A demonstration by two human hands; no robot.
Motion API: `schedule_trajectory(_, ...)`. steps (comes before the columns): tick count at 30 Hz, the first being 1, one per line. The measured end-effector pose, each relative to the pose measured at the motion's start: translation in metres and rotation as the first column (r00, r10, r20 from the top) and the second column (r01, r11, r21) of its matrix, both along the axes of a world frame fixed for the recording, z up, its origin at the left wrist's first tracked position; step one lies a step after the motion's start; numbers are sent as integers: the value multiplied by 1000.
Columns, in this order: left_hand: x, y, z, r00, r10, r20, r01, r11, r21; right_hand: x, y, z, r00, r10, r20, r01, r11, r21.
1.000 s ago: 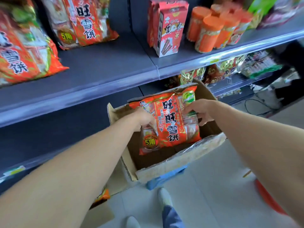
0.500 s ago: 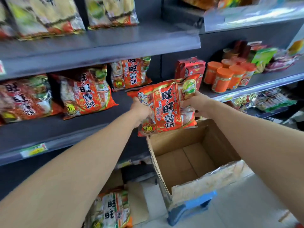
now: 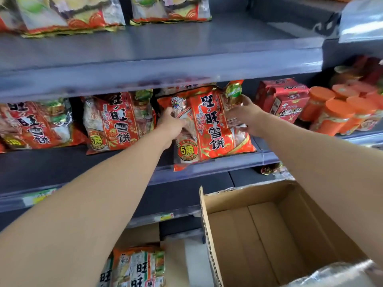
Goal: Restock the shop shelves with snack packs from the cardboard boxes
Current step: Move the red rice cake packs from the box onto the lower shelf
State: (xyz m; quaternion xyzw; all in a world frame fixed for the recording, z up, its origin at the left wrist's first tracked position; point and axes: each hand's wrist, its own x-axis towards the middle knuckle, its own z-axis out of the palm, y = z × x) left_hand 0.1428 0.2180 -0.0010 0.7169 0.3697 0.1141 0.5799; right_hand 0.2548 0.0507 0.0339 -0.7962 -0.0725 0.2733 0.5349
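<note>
A red and orange snack pack [image 3: 209, 125] stands on the middle grey shelf [image 3: 124, 160], its lower edge at the shelf's front lip. My left hand [image 3: 173, 126] grips its left side and my right hand [image 3: 245, 116] grips its right side near the green top corner. Two like packs [image 3: 118, 121] [image 3: 35, 125] lean upright to its left on the same shelf. The open cardboard box [image 3: 269, 235] sits below at the right and shows only its bare bottom. A second box at bottom centre holds another snack pack [image 3: 138, 268].
Red cartons [image 3: 284, 98] and orange-lidded tubs [image 3: 339, 112] fill the shelf section to the right. The upper shelf [image 3: 157, 65] carries yellow and red packs [image 3: 68, 15]. Lower dark shelves with small goods lie behind the box.
Both hands lifted the snack pack out of the cardboard box and up onto the middle shelf. The box now shows no packs. The view tilted upward.
</note>
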Motion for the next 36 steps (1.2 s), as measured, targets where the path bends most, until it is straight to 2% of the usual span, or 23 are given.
schedule_trajectory(6, 41, 36, 1, 999, 47, 16, -47, 998, 37, 36, 41, -10, 999, -40, 18, 38, 997, 70)
schedule_trajectory(13, 65, 66, -18, 995, 97, 37, -95, 995, -39, 53, 65, -36, 992, -85, 94, 69, 985, 161)
schedule_trajectory(18, 68, 64, -12, 982, 175, 73, -177, 984, 17, 54, 72, -41, 986, -123, 109, 94, 966, 240)
schedule_trajectory(24, 61, 60, -16, 994, 108, 10, -109, 977, 182, 43, 70, -39, 979, -49, 200, 32, 996, 86)
schedule_trajectory(31, 41, 53, -9, 994, 106, -31, -99, 978, 183, 19, 67, -32, 963, -6, 270, 50, 987, -154)
schedule_trajectory(36, 8, 38, 2, 999, 48, -17, -43, 972, 230, -12, 62, -24, 943, 84, 322, -8, 973, -230)
